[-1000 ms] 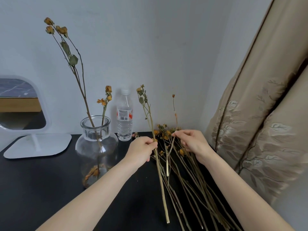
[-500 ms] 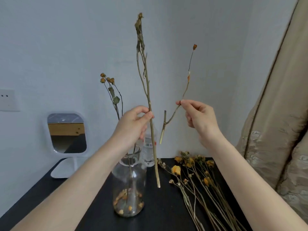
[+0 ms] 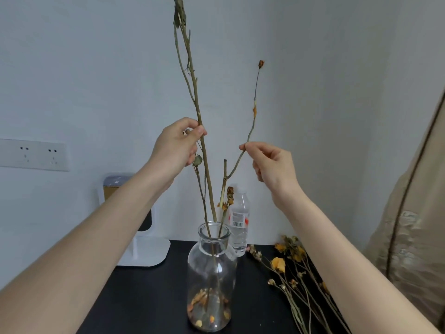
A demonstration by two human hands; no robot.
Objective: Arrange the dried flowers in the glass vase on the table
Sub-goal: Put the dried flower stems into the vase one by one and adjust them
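A clear glass vase (image 3: 212,276) stands on the black table (image 3: 149,297), with dried petals at its bottom and stems rising from its neck. My left hand (image 3: 177,145) pinches a long dried stem (image 3: 190,75) whose lower end reaches the vase mouth; whether it is inside I cannot tell. My right hand (image 3: 272,165) holds a thin forked stem (image 3: 255,102) with a small orange bud, its cut end hanging above the vase. More dried flowers (image 3: 296,268) lie on the table to the right of the vase.
A small water bottle (image 3: 239,225) stands just behind the vase. A white table mirror (image 3: 144,251) sits at the back left, under a wall socket (image 3: 33,154). A beige curtain (image 3: 414,213) hangs along the right edge.
Both hands lifted a stem each from the pile on the table. They then moved left over the vase, and the long stem's lower end came down to the vase mouth.
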